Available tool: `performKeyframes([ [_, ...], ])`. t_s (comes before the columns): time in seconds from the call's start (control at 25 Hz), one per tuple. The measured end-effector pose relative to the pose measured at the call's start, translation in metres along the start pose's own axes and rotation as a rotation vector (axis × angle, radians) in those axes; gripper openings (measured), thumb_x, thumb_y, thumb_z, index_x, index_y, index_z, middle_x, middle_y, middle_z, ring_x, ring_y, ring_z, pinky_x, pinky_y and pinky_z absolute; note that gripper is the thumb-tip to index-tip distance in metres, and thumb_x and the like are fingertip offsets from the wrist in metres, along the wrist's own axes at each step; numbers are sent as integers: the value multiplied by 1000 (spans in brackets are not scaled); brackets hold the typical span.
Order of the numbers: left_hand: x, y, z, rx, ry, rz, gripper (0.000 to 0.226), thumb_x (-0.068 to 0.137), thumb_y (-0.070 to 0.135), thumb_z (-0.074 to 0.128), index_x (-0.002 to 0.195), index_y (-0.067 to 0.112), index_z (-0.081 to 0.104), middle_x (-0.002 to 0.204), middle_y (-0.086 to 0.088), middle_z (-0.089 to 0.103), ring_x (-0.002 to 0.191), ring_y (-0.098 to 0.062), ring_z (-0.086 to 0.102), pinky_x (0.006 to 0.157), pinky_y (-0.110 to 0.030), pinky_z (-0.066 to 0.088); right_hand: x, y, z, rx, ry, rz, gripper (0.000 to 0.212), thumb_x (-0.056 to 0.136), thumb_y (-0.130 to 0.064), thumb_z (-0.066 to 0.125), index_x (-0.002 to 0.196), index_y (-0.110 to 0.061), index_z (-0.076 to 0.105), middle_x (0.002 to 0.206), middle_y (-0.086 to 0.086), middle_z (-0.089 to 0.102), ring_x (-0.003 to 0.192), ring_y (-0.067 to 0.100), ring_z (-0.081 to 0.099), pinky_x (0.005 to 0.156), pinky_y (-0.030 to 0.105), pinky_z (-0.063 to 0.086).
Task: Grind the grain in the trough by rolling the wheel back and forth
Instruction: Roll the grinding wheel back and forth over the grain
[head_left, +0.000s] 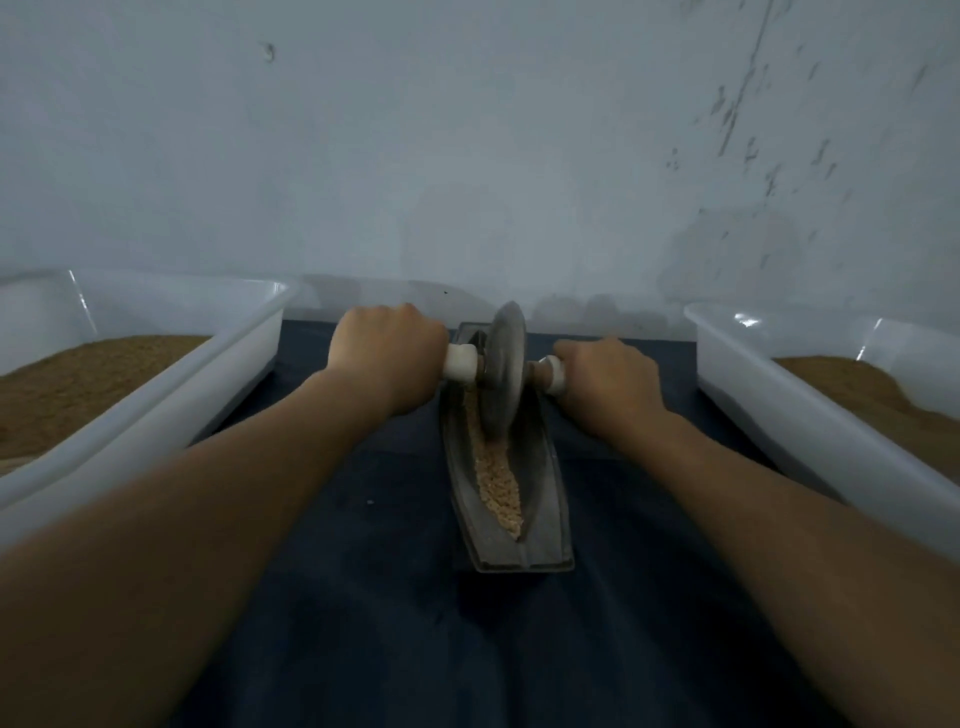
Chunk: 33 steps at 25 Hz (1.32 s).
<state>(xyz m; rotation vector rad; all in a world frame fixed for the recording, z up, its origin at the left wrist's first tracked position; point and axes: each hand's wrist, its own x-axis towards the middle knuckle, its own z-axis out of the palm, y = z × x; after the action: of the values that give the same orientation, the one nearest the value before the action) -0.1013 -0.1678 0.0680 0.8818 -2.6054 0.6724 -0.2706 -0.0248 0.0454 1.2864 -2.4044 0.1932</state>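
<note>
A dark, boat-shaped metal trough (543, 499) lies lengthwise on a dark blue cloth, pointing away from me. Pale crushed grain (498, 480) fills its groove on the near side. A grey metal wheel (504, 369) stands upright in the far half of the trough, on an axle with white handle ends. My left hand (387, 353) grips the left handle (460, 364). My right hand (608, 382) grips the right handle (553, 371). Both arms are stretched forward.
A white plastic tub (171, 384) with brown meal stands on the left and another white tub (795, 410) with brown meal on the right. A pale wall (467, 156) rises just behind the trough. The dark cloth (395, 597) covers the surface between the tubs.
</note>
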Motion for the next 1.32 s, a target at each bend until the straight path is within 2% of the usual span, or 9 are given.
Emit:
performKeyframes([
  [0.12, -41, -7, 7, 11, 161, 90, 21, 75, 31, 72, 74, 28, 51, 59, 6, 35, 47, -17, 32, 45, -26, 22, -41, 14, 1, -48, 306, -189, 33, 71, -26, 75, 73, -33, 43, 56, -14, 27, 46, 7, 30, 46, 22, 18],
  [0.2, -62, -14, 11, -15, 300, 114, 39, 59, 28, 76, 64, 28, 38, 53, 8, 20, 42, -14, 12, 48, -19, 7, -53, 22, -3, -102, 477, -241, 42, 57, -26, 76, 66, -31, 35, 55, -15, 10, 49, -2, 4, 52, 17, 4],
  [0.32, -49, -8, 21, -13, 210, 31, 32, 66, 25, 73, 63, 24, 42, 54, 7, 21, 41, -15, 16, 46, -20, 12, -33, 10, 1, -187, 296, -142, 30, 68, -30, 76, 71, -32, 46, 55, -13, 31, 45, 9, 22, 48, 19, 14],
  [0.52, -2, 3, 8, -31, 34, -44, 11, 91, 26, 59, 97, 22, 67, 86, -5, 60, 79, -29, 64, 60, -34, 40, 7, -7, -12, -27, -65, 5, 11, 91, -28, 66, 101, -26, 67, 98, 4, 68, 87, 26, 63, 68, 33, 46],
  [0.72, -68, -8, 7, -49, 344, 124, 44, 57, 24, 77, 64, 26, 34, 51, 7, 27, 40, -18, 20, 49, -18, 8, -60, 17, -15, -124, 390, -238, 44, 51, -35, 77, 63, -34, 35, 54, -16, 13, 48, -2, 6, 47, 16, 5],
  [0.84, -58, -9, 19, -47, 244, 55, 34, 63, 26, 76, 62, 26, 42, 52, 7, 25, 43, -17, 19, 48, -20, 11, -44, 13, -9, -182, 301, -217, 33, 57, -35, 78, 66, -35, 46, 52, -15, 26, 42, 5, 23, 47, 17, 12],
  [1.0, -3, 3, 21, -75, 62, -79, 10, 91, 26, 59, 94, 21, 66, 84, -5, 60, 74, -29, 62, 59, -33, 39, 12, -7, -5, -67, 68, -59, 12, 88, -28, 67, 99, -25, 66, 92, 3, 66, 85, 28, 64, 64, 32, 40],
  [1.12, -8, 0, 10, -56, 77, -8, 9, 89, 29, 62, 93, 22, 66, 81, -4, 59, 74, -30, 63, 57, -33, 40, 5, 1, -10, -58, -1, -96, 7, 86, -31, 68, 88, -32, 62, 86, -1, 65, 77, 24, 62, 61, 30, 41],
  [1.32, -59, -13, 18, -66, 333, 136, 43, 59, 25, 72, 65, 28, 30, 52, 8, 20, 41, -18, 20, 51, -17, 8, -45, 23, -4, -186, 381, -245, 31, 55, -40, 67, 62, -34, 38, 49, -15, 15, 43, -1, 8, 48, 15, 4],
])
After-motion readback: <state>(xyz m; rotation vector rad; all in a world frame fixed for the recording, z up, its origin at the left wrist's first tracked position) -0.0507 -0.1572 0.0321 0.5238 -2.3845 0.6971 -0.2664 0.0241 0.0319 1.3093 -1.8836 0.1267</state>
